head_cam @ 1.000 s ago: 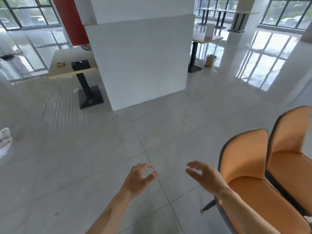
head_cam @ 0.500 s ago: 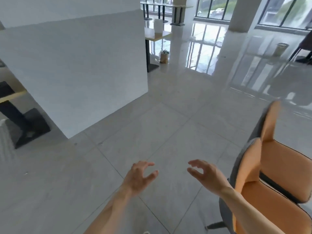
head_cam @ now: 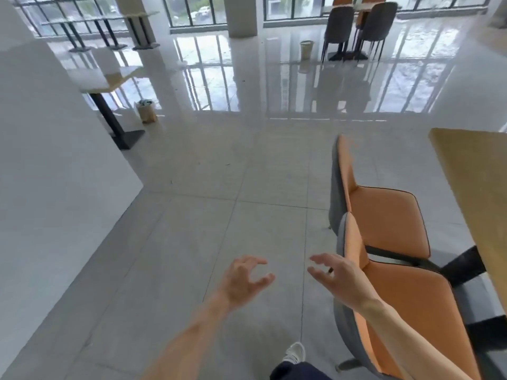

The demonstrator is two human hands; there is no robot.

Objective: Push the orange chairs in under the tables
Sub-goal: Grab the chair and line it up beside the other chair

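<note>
Two orange chairs with grey backs stand side by side at the right, facing a wooden table (head_cam: 472,171) on a black base. The near chair (head_cam: 411,305) is at the lower right, the far chair (head_cam: 384,215) just beyond it. My right hand (head_cam: 340,281) is open with fingers spread, right beside the top of the near chair's backrest; whether it touches is unclear. My left hand (head_cam: 244,281) hovers open over the floor, to the left of the chairs, holding nothing.
A large white pillar (head_cam: 55,165) fills the left side. Behind it stands another table (head_cam: 109,80) with a small bin (head_cam: 146,112) beside it. Far back are dark chairs around a table (head_cam: 354,26) and a bin (head_cam: 306,49). Grey tiled floor lies ahead.
The view has swung to the right: the pillar slid left, and the wooden table and both chairs' seats came into view. Both hands stayed open at the same spot in view.
</note>
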